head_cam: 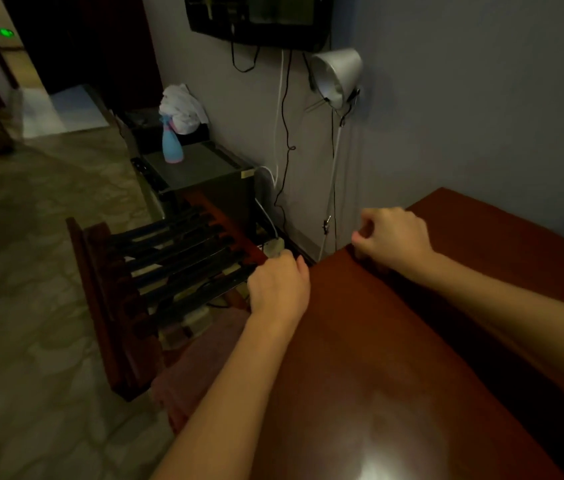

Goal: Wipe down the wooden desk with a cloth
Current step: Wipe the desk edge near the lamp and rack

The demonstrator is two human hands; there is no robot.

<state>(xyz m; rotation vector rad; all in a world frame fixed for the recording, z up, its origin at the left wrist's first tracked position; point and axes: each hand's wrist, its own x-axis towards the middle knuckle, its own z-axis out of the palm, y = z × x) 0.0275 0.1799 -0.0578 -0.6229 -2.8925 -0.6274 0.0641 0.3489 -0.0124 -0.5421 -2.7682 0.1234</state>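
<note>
The wooden desk (pixel 395 341) is reddish brown and glossy and fills the lower right. My left hand (pixel 279 289) is at the desk's left edge near the far corner, fingers curled down. A small pale wad, apparently the cloth (pixel 272 247), pokes out past its knuckles; the dim light hides how much of it is held. My right hand (pixel 393 237) rests on the desk's far left corner with its fingers curled in, and nothing shows inside them.
A dark slatted wooden rack (pixel 156 271) stands left of the desk. Behind it a low cabinet (pixel 197 168) carries a blue spray bottle (pixel 172 140) and white bundled cloths (pixel 182 109). A floor lamp (pixel 336 77) and hanging cables (pixel 284 133) line the wall. Pink fabric (pixel 197 368) lies below my left forearm.
</note>
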